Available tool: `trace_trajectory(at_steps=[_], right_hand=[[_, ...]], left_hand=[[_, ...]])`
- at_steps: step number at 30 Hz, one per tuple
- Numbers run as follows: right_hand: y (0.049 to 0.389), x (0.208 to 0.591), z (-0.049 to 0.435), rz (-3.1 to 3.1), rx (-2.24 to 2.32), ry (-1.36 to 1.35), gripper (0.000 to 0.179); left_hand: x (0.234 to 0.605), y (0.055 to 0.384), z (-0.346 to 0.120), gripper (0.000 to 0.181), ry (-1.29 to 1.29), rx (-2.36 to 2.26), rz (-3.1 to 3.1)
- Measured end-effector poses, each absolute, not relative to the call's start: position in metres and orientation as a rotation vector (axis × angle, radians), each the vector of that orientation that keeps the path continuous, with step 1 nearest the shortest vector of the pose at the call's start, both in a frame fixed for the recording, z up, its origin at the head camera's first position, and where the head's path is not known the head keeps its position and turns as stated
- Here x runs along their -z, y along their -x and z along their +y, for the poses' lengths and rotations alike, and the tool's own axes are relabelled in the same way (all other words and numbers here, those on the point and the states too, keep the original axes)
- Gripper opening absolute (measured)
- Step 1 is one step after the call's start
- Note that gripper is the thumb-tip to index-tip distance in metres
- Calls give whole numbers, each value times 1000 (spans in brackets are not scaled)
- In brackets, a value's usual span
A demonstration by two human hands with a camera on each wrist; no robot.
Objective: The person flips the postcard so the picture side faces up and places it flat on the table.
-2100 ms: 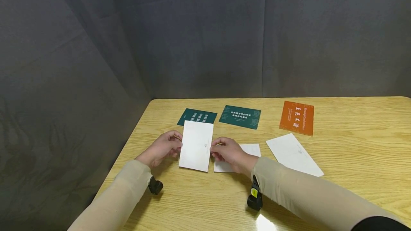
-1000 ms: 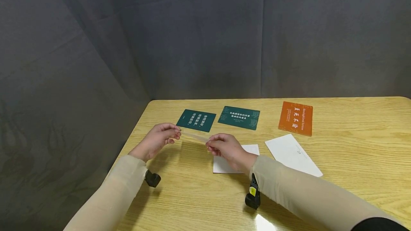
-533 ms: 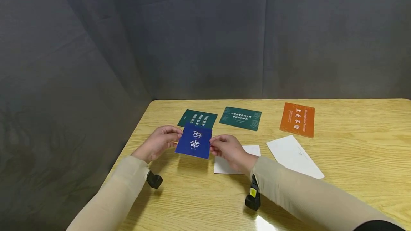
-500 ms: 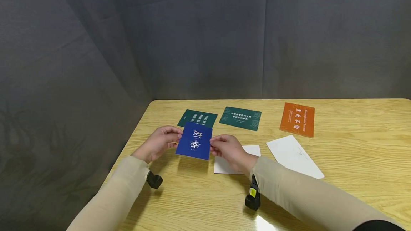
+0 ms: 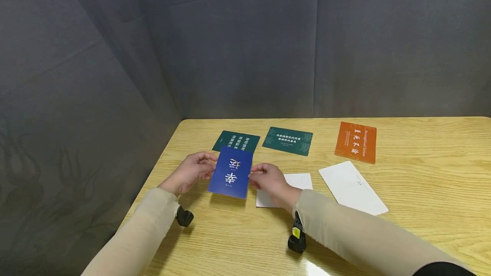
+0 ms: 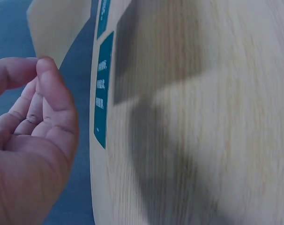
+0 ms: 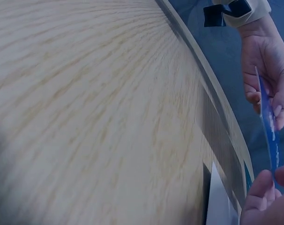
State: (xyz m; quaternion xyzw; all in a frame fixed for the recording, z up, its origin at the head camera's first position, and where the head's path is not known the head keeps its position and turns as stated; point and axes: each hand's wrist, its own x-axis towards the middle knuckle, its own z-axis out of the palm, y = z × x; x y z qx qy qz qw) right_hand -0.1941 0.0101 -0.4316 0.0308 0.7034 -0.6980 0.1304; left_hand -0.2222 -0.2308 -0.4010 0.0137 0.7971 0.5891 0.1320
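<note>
A blue postcard (image 5: 232, 173) with white and gold characters hangs above the table, its printed face toward the head camera. My left hand (image 5: 191, 171) pinches its left edge between thumb and fingers. On the opposite edge, my right hand (image 5: 270, 182) holds it with thumb and fingertips. The left wrist view catches the pale back of the postcard (image 6: 57, 28) at the fingertips. Seen from the right wrist, the blue postcard (image 7: 269, 126) is nearly edge-on between both hands. Behind it, a green postcard (image 5: 238, 141) is partly covered.
Along the back of the wooden table (image 5: 429, 173) lie a second green postcard (image 5: 287, 141) and an orange postcard (image 5: 355, 142). A white card (image 5: 353, 187) lies right of the right hand. Another white card (image 5: 301, 181) is partly hidden under that hand.
The held postcard showed its white side, then turned through edge-on to its blue side. Since half a second ago it has tilted further toward the camera, with the right hand slightly lower.
</note>
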Motion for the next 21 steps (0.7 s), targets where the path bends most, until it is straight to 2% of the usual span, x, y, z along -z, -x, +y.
trace_trajectory(at_steps=[21], right_hand=[[181, 424, -4, 1794, 1979, -59, 31]], left_hand=[[417, 225, -233, 20, 118, -1224, 2664]])
